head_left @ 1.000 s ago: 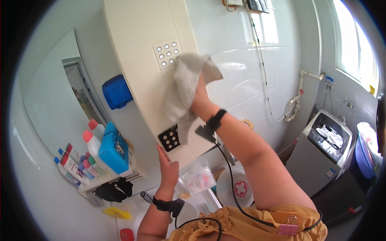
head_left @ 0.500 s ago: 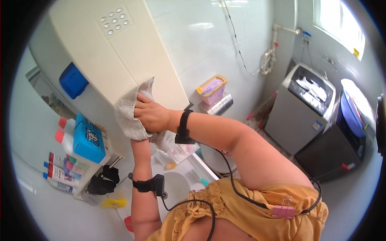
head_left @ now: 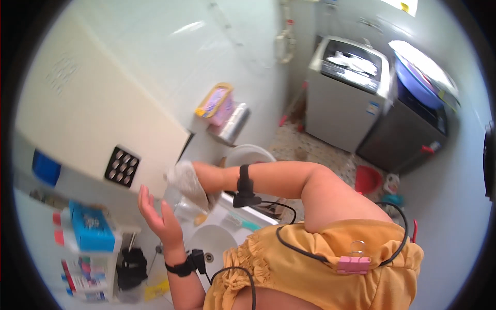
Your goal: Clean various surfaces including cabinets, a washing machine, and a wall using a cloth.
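My right hand [head_left: 206, 178] is closed on a grey cloth [head_left: 187, 182], which covers most of its fingers. The cloth is at the lower right corner of a large cream box-shaped wall unit [head_left: 93, 103]; whether it touches the unit I cannot tell. My left hand [head_left: 161, 219] is held up below the unit, empty, with thumb and fingers apart. Near the left fingertips, a black panel with shiny round studs [head_left: 122, 165] shows on the unit's lower face. Beneath both hands lies a white washbasin [head_left: 206, 240].
On the left, a shelf holds a blue box [head_left: 92, 227], bottles and tubes. Black cloth [head_left: 132, 269] hangs below it. A pink tub [head_left: 218, 103] sits on a wall holder. Farther right stand a washing machine [head_left: 343, 98], a dark appliance [head_left: 395, 129] and a red basin [head_left: 368, 179].
My left hand has come away from the cloth and opened. The right hand has moved lower with the cloth. The whole view has shifted, bringing the unit's studded black panel into sight.
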Available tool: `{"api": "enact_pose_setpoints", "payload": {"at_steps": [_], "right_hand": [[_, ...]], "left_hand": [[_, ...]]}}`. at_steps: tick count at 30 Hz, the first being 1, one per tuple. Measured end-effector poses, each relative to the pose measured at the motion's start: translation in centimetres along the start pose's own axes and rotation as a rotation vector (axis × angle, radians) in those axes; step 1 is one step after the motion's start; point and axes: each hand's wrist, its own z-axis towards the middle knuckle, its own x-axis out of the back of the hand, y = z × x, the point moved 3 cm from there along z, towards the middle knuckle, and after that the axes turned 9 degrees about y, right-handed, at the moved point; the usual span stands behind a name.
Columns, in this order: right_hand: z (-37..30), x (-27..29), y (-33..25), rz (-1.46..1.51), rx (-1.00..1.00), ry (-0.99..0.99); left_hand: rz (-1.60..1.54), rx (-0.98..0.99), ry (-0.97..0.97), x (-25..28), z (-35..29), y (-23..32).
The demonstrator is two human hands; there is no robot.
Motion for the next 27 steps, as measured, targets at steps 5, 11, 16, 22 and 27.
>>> {"api": "enact_pose_setpoints", "payload": {"at_steps": [5,11,16,22,27], "right_hand": [[-7.4,-0.6,1.7,0.792,0.077,0.252],[-13.7,5.2,-0.1,0.413,0.013,0.580],[-19.0,6.9,3.9,0.308,-0.152,0.678],[-21.5,10.5,7.1,0.114,-0.374,0.955],[-25.6,11.4,14.1,0.906,-0.065,1.613]], "left_hand": [[-0.262,0.243,-0.239,-7.3,-1.6,0.0],[-0.870,0.878,-0.668,-16.6,-3.7,3.2],[-0.909,0.631,-0.442,-23.6,-4.4,7.0],[-1.079,0.410,-0.608,-30.9,-4.7,17.3],[-1.009,0.503,-0.980,-39.3,-7.3,17.5]]}}
